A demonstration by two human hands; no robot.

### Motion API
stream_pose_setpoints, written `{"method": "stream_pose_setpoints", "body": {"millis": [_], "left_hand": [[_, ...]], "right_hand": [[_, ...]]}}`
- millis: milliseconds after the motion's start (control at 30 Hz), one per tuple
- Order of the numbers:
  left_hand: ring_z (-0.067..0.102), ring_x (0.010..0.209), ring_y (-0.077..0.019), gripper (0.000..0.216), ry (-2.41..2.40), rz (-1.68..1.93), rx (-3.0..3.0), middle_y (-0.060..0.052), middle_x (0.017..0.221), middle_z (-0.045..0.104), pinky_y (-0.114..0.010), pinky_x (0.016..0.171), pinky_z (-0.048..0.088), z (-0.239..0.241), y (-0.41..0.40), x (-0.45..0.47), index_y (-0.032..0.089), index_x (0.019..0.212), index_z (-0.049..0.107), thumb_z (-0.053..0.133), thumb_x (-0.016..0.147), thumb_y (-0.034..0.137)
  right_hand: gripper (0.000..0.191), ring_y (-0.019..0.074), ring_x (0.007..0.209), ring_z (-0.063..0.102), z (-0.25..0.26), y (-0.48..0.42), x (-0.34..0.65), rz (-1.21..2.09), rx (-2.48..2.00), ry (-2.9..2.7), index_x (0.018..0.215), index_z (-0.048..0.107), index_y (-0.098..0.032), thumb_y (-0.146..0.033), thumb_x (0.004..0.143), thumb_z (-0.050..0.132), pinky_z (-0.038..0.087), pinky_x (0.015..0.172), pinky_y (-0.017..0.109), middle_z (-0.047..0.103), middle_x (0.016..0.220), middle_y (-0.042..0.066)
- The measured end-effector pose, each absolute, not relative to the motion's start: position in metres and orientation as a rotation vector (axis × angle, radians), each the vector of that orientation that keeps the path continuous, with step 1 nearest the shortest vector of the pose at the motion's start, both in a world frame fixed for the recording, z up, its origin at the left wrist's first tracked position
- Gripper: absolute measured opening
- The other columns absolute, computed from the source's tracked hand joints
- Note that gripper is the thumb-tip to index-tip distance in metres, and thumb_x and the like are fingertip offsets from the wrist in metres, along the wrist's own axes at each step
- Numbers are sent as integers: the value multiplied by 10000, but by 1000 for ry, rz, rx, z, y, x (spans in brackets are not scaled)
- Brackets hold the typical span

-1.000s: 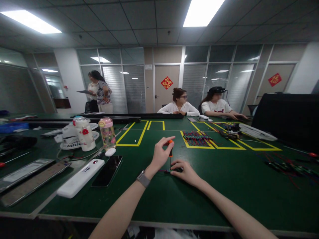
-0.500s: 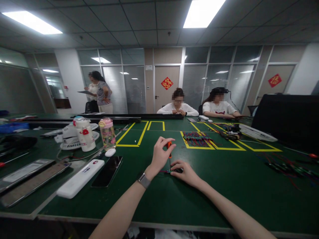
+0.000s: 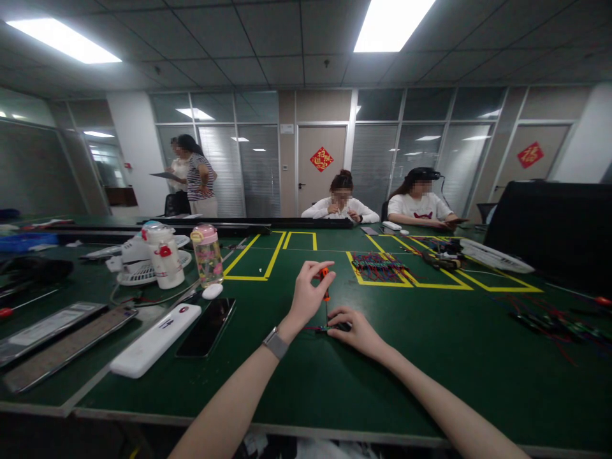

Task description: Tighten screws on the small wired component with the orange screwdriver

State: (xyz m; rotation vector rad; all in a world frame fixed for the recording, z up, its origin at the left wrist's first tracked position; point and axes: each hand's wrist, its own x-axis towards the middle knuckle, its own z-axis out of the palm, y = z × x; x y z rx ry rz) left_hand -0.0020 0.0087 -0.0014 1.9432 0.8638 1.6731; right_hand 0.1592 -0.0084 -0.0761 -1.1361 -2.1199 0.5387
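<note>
An orange-handled screwdriver [image 3: 326,295] stands upright above the table, gripped near its top by the thumb and fingertips of my left hand [image 3: 307,292]. Its thin shaft runs down to a small green circuit board [image 3: 322,330] lying flat, with reddish wires on its left side. My right hand [image 3: 357,331] rests low on the table, its thumb and fingers curled round the right end of that board and a dark part there. Exactly where the screwdriver tip sits on the board is too small to tell.
Boards with red and blue wires [image 3: 380,266] lie inside yellow tape, and more wired boards [image 3: 564,325] lie at right. A black phone [image 3: 206,328], a white power bank [image 3: 155,341] and a pink-lidded bottle [image 3: 207,256] stand or lie at left. Two people sit opposite.
The fingers of my left hand have shifted slightly round the screwdriver handle. My right hand and the board stay in place. The seated person opposite has raised their hands a little.
</note>
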Motion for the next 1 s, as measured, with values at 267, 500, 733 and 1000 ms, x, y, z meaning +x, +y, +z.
{"method": "stream_pose_setpoints", "body": {"millis": [267,500,733,1000], "left_hand": [[610,835,-154,278,778,1562,1918,-48,917,649,-278,791,499,0,7,0,200,1082,671,579,837,293],[616,893,-151,337,745,1511,1897,-61,1056,649,-272,791,496,-1,7,1,216,1199,606,450,914,308],[610,817,-153,278,821,1568,1974,-43,933,652,-270,758,492,-2,5,0,206,1081,661,574,846,324],[578,1021,-155,334,779,1565,2041,-55,1109,622,-293,919,437,-1,2,1,227,1208,586,385,944,263]], "right_hand": [[143,210,956,617,-76,-8,159,557,-1139,-2111,853,757,-215,-289,759,680,452,886,330,673,1033,72],[149,215,960,616,-75,-9,159,556,-1148,-2119,861,758,-215,-293,766,674,452,893,341,666,1042,79],[152,219,968,614,-74,-9,159,552,-1147,-2126,860,757,-219,-306,768,673,452,895,343,668,1047,77],[146,212,964,615,-76,-8,159,551,-1129,-2118,853,757,-213,-297,764,679,450,894,334,674,1039,73]]}}
